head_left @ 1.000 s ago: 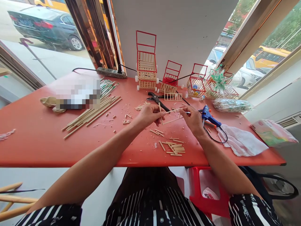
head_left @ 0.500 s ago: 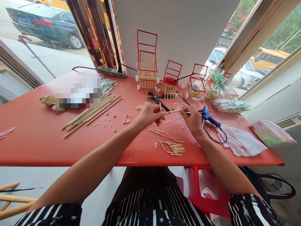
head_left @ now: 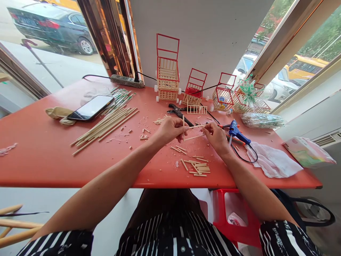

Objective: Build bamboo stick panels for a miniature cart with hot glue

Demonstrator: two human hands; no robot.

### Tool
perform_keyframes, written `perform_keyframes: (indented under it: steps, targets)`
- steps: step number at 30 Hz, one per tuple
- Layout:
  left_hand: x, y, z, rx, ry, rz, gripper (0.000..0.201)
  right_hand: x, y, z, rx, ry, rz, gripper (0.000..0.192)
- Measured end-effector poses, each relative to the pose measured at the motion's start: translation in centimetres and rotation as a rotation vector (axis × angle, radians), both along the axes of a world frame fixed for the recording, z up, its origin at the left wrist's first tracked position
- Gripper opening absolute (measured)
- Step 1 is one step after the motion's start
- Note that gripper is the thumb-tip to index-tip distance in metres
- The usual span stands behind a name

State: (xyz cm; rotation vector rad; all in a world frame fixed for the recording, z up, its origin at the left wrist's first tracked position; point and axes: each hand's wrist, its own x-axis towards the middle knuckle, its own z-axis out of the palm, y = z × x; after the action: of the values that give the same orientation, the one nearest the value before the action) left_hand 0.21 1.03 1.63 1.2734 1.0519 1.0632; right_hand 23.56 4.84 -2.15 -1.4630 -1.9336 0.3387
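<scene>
Between my hands is a small rectangular frame of wooden sticks (head_left: pixel 194 137), held just above the table. My left hand (head_left: pixel 173 129) pinches its left end, where one short stick stands upright by the fingertips. At the right end, my right hand (head_left: pixel 214 134) is closed on the frame with thumb and fingers together. Just right of that hand lies a blue glue gun (head_left: pixel 237 132) with a black cord. Short cut sticks (head_left: pixel 199 168) lie in a loose pile below my hands. Dark-handled pliers (head_left: pixel 179 113) rest behind my left hand.
Long sticks (head_left: pixel 106 126) and a phone (head_left: pixel 92 107) lie left on the red table (head_left: pixel 53 160). Along the wall stand small stick-built carts (head_left: pixel 167 78) and a ladder-like stick panel (head_left: pixel 197 109). A white cloth (head_left: pixel 274 160) and a tissue pack (head_left: pixel 309 151) are at right.
My right hand has shifted slightly left along the frame, its fingers curled closer on that end. My left hand keeps nearly the same hold.
</scene>
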Motion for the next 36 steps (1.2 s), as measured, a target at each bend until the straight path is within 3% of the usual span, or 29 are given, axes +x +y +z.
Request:
perform_keyframes:
  steps: [10, 36]
  targets:
    - [-0.17, 0.32, -0.94, 0.035, 0.015, -0.027, 0.022, -0.08, -0.22, 0.3, 0.01, -0.113, -0.03, 0.013]
    - [-0.06, 0.27, -0.79, -0.007, 0.024, -0.044, 0.025, 0.29, 0.43, -0.21, 0.007, -0.103, -0.041, 0.016]
